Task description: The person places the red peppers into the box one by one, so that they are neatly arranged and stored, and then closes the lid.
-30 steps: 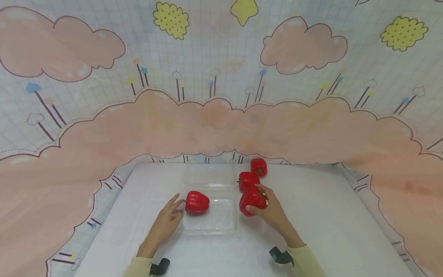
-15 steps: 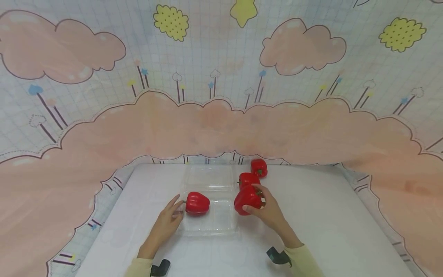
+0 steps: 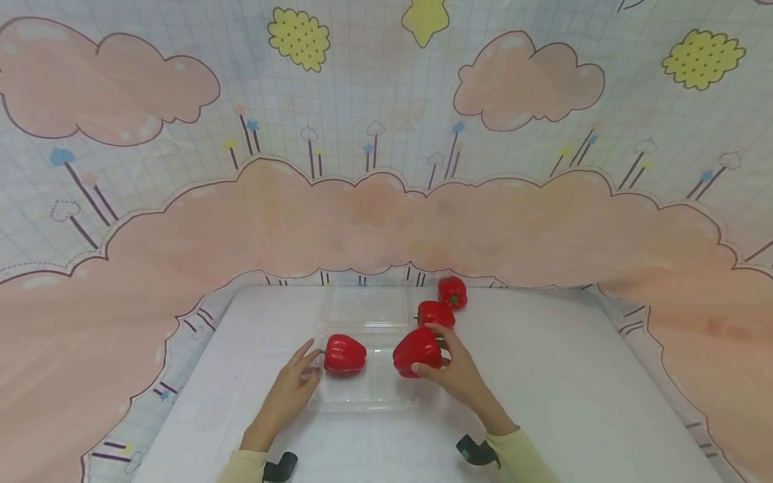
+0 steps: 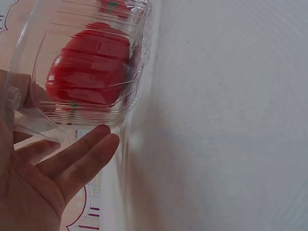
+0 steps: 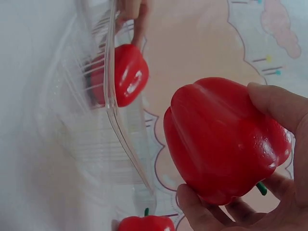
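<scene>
My right hand (image 3: 455, 372) holds a red bell pepper (image 3: 417, 353) over the right side of a clear plastic clamshell box (image 3: 386, 396). In the right wrist view, thumb and fingers wrap the pepper's stem end, above the box rim. A second bell pepper (image 3: 345, 354) lies in the box's left half, stem toward my left hand (image 3: 292, 386). That hand grips the box's left edge; through the plastic in the left wrist view a digit shows across the wall, with the other fingers (image 4: 89, 161) stretched along the outside.
Two more red bell peppers stand right of the box's raised lid (image 3: 366, 308): one (image 3: 435, 313) just behind my right hand, another (image 3: 452, 293) farther back. A white table (image 3: 543, 376) lies under everything, with a cloud-patterned cloth (image 3: 386, 221) behind it.
My right hand has carried its bell pepper leftward, from beside the box to over its right part, and the pepper has tilted slightly. My left hand and the pepper in the box stay put.
</scene>
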`<state>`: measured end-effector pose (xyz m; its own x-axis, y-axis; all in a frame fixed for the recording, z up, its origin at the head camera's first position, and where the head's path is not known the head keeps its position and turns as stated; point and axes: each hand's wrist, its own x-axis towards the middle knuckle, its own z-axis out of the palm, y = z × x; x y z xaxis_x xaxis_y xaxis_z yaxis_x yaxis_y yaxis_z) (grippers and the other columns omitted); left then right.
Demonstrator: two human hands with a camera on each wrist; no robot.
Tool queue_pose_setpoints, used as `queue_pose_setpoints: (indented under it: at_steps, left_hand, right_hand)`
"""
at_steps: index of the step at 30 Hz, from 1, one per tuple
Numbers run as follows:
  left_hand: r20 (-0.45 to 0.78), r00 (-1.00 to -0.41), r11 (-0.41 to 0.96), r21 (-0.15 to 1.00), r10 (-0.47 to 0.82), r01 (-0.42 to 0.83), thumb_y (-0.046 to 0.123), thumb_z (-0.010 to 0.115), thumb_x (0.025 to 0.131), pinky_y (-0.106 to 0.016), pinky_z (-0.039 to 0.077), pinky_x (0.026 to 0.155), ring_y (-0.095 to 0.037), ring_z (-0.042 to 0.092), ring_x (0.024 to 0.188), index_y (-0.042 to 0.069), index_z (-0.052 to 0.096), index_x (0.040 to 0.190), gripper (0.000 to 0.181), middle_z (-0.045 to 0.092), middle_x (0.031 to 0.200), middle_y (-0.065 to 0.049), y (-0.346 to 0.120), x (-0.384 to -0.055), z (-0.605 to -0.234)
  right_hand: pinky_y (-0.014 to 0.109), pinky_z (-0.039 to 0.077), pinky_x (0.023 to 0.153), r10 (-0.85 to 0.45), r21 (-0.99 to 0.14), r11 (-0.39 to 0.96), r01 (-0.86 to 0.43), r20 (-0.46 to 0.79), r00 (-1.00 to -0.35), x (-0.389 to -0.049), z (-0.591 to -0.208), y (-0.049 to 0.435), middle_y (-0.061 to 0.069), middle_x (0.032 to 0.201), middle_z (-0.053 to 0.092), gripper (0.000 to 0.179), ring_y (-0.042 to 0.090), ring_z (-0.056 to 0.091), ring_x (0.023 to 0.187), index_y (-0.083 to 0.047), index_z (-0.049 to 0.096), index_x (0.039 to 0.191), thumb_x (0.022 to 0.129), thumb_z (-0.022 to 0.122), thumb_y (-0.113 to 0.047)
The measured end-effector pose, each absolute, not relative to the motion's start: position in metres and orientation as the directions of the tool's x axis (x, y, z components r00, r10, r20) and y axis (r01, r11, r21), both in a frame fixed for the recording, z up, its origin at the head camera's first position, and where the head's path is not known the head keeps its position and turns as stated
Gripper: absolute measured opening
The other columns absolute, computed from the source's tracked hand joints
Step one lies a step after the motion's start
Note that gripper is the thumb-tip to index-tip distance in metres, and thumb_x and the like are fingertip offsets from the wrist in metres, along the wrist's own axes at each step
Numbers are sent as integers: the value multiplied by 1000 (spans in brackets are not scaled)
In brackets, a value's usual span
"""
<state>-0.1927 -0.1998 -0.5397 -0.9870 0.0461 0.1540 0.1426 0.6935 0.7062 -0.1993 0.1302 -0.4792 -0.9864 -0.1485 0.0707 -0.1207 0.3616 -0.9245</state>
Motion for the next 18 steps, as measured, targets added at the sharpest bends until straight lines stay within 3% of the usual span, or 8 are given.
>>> queue_pose_setpoints:
  at_steps: [8,18]
  left_hand:
    - [112,-993,704,702,32,102,12,58,93,-46,54,97,-31,64,118,8,51,142,50,34,160,-7,-201,-194,-541]
    - [131,-990,685,717,50,129,6,56,92,-43,56,95,-33,65,116,5,50,143,51,33,160,-11,-201,-193,-539]
  right_hand:
    - [41,60,90,-193,-914,387,-119,45,-980,-197,-487,118,5,135,53,85,28,51,124,-22,43,139,68,89,-25]
    - [40,59,92,-243,-899,416,-135,33,-969,-195,-490,106,6,133,54,83,28,52,122,-18,43,140,71,87,-32]
